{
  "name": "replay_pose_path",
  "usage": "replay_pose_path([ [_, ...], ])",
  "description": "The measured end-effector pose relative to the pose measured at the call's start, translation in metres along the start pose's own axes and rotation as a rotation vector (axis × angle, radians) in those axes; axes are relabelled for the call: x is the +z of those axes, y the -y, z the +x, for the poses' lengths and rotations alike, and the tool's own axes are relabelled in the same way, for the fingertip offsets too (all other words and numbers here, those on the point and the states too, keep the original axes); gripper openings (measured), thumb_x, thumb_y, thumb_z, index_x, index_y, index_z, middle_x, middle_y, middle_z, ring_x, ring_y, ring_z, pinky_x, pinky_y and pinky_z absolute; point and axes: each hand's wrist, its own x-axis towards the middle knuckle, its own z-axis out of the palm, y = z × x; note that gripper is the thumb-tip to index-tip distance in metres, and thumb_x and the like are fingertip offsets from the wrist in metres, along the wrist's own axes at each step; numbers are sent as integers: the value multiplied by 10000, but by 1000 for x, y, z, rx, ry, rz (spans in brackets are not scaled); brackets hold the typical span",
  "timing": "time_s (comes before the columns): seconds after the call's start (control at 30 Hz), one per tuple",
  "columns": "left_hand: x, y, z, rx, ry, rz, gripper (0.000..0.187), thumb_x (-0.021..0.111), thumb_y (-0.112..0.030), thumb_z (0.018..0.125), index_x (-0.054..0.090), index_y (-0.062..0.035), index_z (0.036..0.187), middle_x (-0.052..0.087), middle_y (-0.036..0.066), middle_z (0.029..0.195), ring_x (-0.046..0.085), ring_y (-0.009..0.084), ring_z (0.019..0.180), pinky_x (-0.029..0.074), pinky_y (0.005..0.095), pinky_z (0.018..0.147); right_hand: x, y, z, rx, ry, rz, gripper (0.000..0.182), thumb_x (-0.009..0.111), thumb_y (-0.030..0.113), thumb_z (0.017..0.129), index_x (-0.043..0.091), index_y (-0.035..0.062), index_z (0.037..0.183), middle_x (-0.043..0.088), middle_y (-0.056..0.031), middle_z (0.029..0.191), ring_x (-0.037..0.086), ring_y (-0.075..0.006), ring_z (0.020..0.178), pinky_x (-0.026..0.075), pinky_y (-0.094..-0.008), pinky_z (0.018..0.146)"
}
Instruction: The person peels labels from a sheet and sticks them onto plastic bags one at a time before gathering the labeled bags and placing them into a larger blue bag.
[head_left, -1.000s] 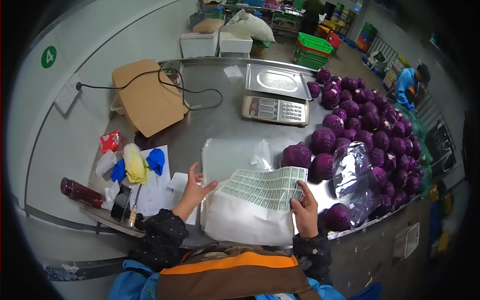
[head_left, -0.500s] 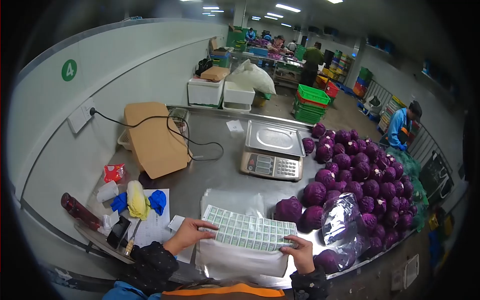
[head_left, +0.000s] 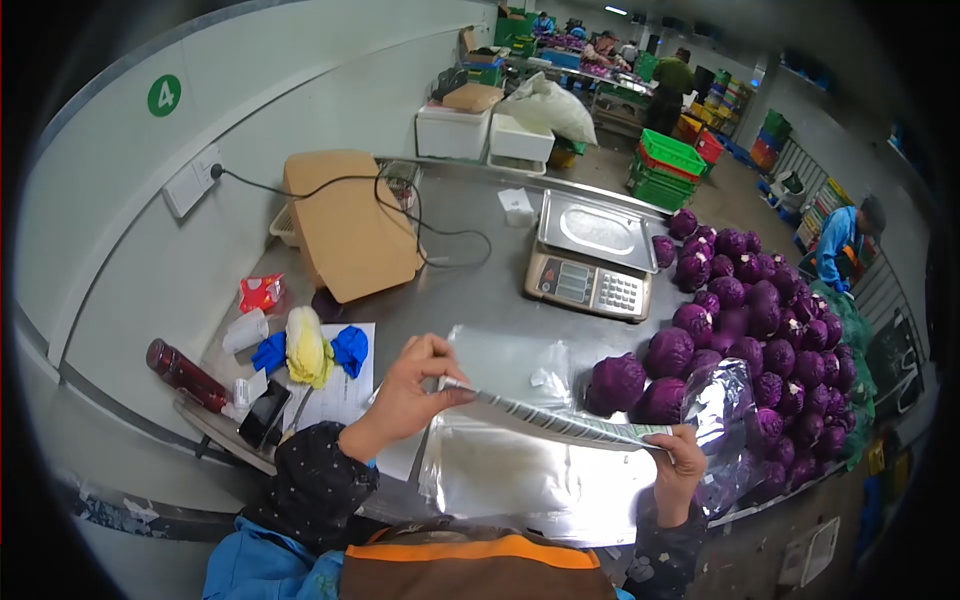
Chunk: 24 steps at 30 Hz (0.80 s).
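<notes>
A sheet of small green-and-white labels is stretched between my two hands, tilted so that it shows almost edge-on. My left hand pinches its left end between thumb and fingers. At the other end, my right hand grips the sheet's right corner. Beneath it lies a stack of clear plastic bags on the metal table. Just right of the stack, red cabbages are heaped, with a crumpled clear plastic bag resting against them near my right hand.
Behind the bags stands a digital scale. A cardboard box and black cable are at the left. Nearby are a napa cabbage, blue gloves, a phone and a dark red bottle. A co-worker stands at right.
The label sheet has been lifted off the bags and tipped from face-up to nearly edge-on. Both hands rose with it, and the bag stack beneath shows more. The camera view has shifted.
</notes>
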Motion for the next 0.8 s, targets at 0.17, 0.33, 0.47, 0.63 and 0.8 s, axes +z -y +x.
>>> replay_pose_path([
  [0.17,13,-15,-11,-553,49,-387,196,639,-201,861,638,-11,816,542,40,602,410,61,543,345,244,486,8,17,-1,-158,-78,94,120,661,-70,699,638,-6,798,577,-75,865,522,-146,786,376,-234,662],
  [0.33,27,-14,-18,-477,-30,-310,215,688,-164,814,636,-3,946,606,62,656,482,61,587,416,241,542,14,-17,-30,79,-56,134,21,626,-50,794,634,-30,792,561,-2,674,486,-69,639,349,-195,578],
  [0.47,29,-29,-36,-495,109,-443,278,697,-81,778,629,4,1034,677,100,817,589,91,713,484,243,695,23,-3,-11,41,81,-29,268,683,42,716,617,-23,967,577,-80,941,528,-166,836,391,-272,761],
  [0.63,36,-27,-45,-553,265,-366,337,643,-23,782,630,-79,1114,678,129,821,584,76,661,473,248,630,63,67,41,-234,327,19,522,752,186,656,574,55,1129,516,-150,1181,493,-331,1055,393,-419,909],
  [0.8,32,-33,-45,-606,349,-290,243,595,1,821,621,-7,1063,681,90,915,580,62,816,483,240,728,112,96,42,-662,228,-9,265,743,116,611,679,90,866,608,-86,1004,536,-301,955,422,-370,825],
])
